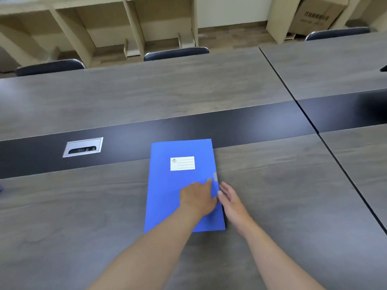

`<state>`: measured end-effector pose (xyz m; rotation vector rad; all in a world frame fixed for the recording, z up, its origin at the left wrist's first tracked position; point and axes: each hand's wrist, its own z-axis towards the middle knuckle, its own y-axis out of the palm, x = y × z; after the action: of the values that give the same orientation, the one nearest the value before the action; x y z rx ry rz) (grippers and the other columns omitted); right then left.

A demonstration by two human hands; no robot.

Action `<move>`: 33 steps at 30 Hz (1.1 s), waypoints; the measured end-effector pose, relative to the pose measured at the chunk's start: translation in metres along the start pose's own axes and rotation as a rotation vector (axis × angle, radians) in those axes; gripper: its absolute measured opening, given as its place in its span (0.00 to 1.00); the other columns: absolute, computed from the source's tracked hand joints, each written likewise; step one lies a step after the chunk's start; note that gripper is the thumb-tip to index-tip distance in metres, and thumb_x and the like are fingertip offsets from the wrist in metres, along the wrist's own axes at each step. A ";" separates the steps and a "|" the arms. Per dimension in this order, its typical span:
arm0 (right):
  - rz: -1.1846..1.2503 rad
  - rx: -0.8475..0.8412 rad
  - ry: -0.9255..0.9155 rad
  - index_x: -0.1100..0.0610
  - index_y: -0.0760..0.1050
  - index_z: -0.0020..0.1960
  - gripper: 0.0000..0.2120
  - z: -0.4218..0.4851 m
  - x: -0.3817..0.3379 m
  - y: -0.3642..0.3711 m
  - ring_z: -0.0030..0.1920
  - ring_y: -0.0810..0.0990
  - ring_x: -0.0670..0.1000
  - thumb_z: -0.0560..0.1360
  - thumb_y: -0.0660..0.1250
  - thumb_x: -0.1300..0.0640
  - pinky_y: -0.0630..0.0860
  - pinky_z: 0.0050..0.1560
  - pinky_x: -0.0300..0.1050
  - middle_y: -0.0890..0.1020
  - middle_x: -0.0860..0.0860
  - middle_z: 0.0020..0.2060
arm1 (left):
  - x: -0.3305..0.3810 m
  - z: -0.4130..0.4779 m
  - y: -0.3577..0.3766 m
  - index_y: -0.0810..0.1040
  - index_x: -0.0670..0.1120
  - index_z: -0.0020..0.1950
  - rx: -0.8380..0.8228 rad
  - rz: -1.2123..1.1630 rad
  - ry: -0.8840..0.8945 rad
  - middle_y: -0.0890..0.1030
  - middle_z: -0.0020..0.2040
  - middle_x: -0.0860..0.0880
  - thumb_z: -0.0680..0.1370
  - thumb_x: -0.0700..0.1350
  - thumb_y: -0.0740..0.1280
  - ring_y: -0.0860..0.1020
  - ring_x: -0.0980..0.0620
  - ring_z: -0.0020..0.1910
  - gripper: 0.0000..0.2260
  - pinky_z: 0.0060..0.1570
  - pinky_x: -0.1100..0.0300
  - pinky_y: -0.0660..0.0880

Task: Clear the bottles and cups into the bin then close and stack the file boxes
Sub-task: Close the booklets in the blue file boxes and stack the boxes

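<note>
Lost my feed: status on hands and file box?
Left hand pressing flat blue file box, lid down. Right hand open, fingers at its right edge. Nothing blocking.

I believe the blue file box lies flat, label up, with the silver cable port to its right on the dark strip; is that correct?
Not quite: the head view shows the silver cable port to the left of the blue file box, not its right. The box does lie flat, label up, and the port is on the dark strip.
</note>
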<state>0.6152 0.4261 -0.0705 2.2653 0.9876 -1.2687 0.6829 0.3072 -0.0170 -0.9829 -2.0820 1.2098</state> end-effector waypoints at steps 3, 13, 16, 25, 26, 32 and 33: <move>-0.140 0.118 -0.084 0.57 0.61 0.78 0.27 0.002 -0.005 -0.002 0.71 0.69 0.44 0.82 0.64 0.58 0.67 0.72 0.44 0.68 0.49 0.76 | -0.037 -0.024 0.007 0.57 0.61 0.80 0.060 -0.222 -0.039 0.69 0.75 0.52 0.79 0.66 0.57 0.70 0.46 0.72 0.30 0.62 0.49 0.73; -0.350 0.142 -0.377 0.52 0.66 0.76 0.26 -0.021 -0.056 0.088 0.71 0.70 0.47 0.80 0.66 0.52 0.68 0.72 0.51 0.72 0.45 0.72 | -0.192 -0.127 0.022 0.73 0.55 0.73 0.814 -0.971 -0.415 0.68 0.75 0.54 0.76 0.52 0.73 0.68 0.58 0.73 0.25 0.68 0.64 0.63; -0.332 0.058 -0.421 0.54 0.67 0.75 0.24 -0.040 -0.068 0.145 0.69 0.73 0.48 0.80 0.67 0.54 0.70 0.69 0.48 0.74 0.47 0.70 | -0.238 -0.176 0.031 0.75 0.55 0.71 0.910 -1.040 -0.481 0.72 0.69 0.53 0.73 0.58 0.70 0.72 0.56 0.68 0.27 0.69 0.56 0.69; -0.320 -0.136 -0.529 0.59 0.65 0.75 0.25 -0.143 -0.050 0.334 0.68 0.74 0.50 0.80 0.66 0.59 0.66 0.63 0.40 0.74 0.52 0.69 | -0.388 -0.372 0.093 0.73 0.58 0.72 1.141 -1.153 -0.656 0.73 0.64 0.59 0.77 0.51 0.73 0.74 0.65 0.60 0.24 0.61 0.57 0.73; -0.319 -0.145 -0.534 0.60 0.65 0.75 0.25 -0.156 -0.045 0.353 0.68 0.74 0.51 0.80 0.67 0.60 0.66 0.63 0.41 0.75 0.53 0.69 | -0.405 -0.396 0.103 0.72 0.58 0.72 1.154 -1.153 -0.671 0.73 0.64 0.60 0.77 0.52 0.73 0.74 0.65 0.60 0.24 0.60 0.57 0.73; -0.336 -0.185 -0.582 0.61 0.68 0.72 0.22 -0.238 -0.010 0.490 0.66 0.76 0.56 0.80 0.68 0.61 0.69 0.65 0.46 0.77 0.57 0.67 | -0.504 -0.550 0.148 0.73 0.57 0.72 1.236 -1.158 -0.761 0.74 0.63 0.59 0.76 0.54 0.73 0.75 0.63 0.60 0.25 0.62 0.57 0.73; -0.343 -0.207 -0.590 0.61 0.68 0.72 0.22 -0.250 -0.007 0.510 0.66 0.77 0.56 0.80 0.67 0.61 0.69 0.65 0.45 0.77 0.57 0.67 | -0.516 -0.568 0.151 0.73 0.58 0.71 1.258 -1.159 -0.774 0.75 0.62 0.59 0.74 0.55 0.72 0.75 0.64 0.58 0.26 0.61 0.57 0.73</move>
<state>1.1304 0.2228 0.0557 1.4635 1.2244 -1.7393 1.4570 0.2262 0.0634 1.2147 -1.2700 1.7596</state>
